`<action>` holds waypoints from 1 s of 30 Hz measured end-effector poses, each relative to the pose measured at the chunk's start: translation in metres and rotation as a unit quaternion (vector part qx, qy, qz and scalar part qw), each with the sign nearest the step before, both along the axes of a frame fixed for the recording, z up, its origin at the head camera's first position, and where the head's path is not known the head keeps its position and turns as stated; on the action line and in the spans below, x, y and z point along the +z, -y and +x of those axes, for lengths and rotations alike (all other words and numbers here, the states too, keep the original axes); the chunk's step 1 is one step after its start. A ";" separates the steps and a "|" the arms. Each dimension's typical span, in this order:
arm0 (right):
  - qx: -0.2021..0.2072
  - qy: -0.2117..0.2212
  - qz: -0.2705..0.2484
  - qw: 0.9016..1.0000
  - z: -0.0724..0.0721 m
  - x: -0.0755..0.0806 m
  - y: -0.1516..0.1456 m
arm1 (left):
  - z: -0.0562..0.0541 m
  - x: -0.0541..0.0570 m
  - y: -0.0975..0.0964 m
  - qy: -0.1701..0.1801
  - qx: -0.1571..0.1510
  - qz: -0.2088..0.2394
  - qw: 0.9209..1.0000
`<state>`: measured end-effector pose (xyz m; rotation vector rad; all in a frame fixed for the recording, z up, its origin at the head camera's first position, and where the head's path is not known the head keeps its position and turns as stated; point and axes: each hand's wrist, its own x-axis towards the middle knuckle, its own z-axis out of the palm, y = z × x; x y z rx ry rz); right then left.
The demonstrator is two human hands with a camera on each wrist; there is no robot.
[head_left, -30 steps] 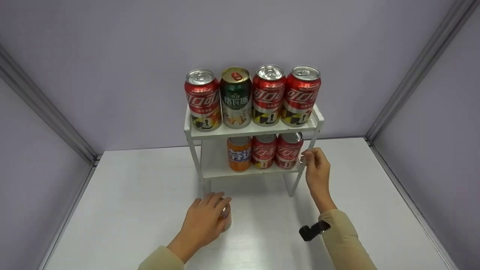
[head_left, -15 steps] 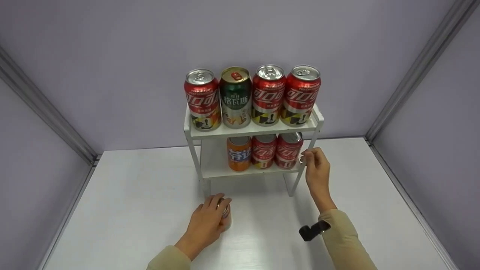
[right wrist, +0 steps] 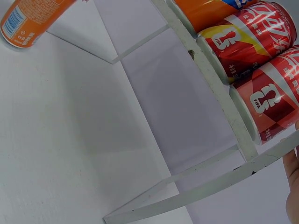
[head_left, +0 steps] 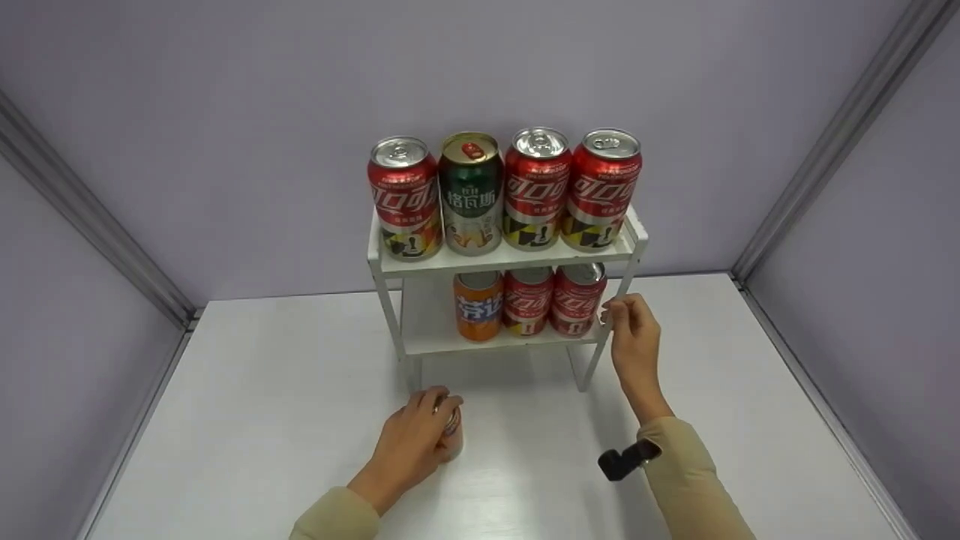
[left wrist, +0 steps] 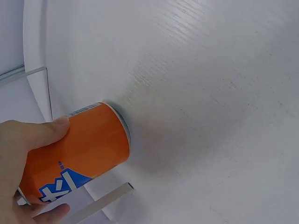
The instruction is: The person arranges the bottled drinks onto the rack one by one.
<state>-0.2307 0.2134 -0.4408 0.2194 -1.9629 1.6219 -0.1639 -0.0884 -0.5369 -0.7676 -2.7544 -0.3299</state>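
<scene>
My left hand grips an orange Fanta can from above, close to the front left leg of a white two-tier rack. In the left wrist view the thumb lies along one side of the can, with its base right at the white tabletop. My right hand holds the rack's right upright near the lower shelf; in the right wrist view the fingers show partly behind that upright. On the lower shelf another orange can stands beside two red Coca-Cola cans, to the right of a bare stretch.
The upper shelf carries a row of upright cans: a Coca-Cola can at left, a green-and-white can, then two more Coca-Cola cans. A pale wall rises behind the rack. Side panels enclose the white table.
Over the past second my left hand shifts slightly to the right and its fingers settle closer round the orange can. The right hand and the rack stay put.
</scene>
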 end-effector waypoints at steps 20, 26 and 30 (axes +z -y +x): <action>-0.003 -0.009 0.001 1.000 -0.004 -0.001 0.000 | 0.021 0.027 -0.002 0.038 -0.011 0.017 0.999; -0.003 -0.003 0.001 1.000 -0.003 -0.001 -0.001 | 0.027 0.044 -0.002 0.011 -0.027 0.015 0.999; -0.003 -0.004 0.004 1.000 -0.002 -0.001 0.000 | 0.033 0.057 -0.003 0.000 -0.029 0.024 0.999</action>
